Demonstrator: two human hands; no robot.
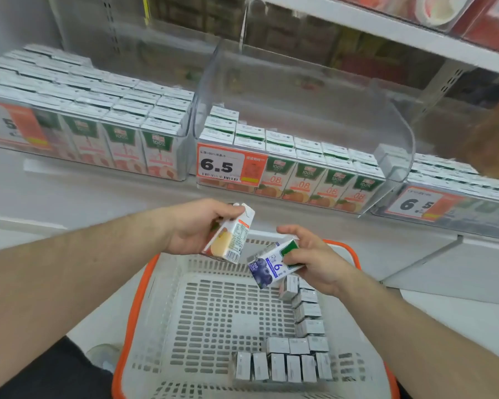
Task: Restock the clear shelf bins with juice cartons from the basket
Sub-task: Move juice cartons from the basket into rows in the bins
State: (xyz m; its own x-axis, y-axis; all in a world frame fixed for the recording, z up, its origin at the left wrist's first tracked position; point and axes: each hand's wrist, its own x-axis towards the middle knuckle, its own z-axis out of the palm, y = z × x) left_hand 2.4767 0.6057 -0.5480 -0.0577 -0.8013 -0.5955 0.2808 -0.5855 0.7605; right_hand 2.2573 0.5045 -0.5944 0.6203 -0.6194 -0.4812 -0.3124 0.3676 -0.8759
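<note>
My left hand grips a white carton with a yellow fruit picture above the basket's far edge. My right hand holds a blueberry carton, tilted, just to the right of it. Below both is a white perforated basket with an orange rim; several cartons stand along its right side and near corner. On the shelf ahead, the middle clear bin holds orange-juice cartons in its front rows only; its back part shows no cartons.
A full clear bin of peach-pictured cartons stands at the left, another bin at the right. Price tags reading 6.5 hang on the bin fronts. An upper shelf overhangs at top right. My dark trouser leg is at lower left.
</note>
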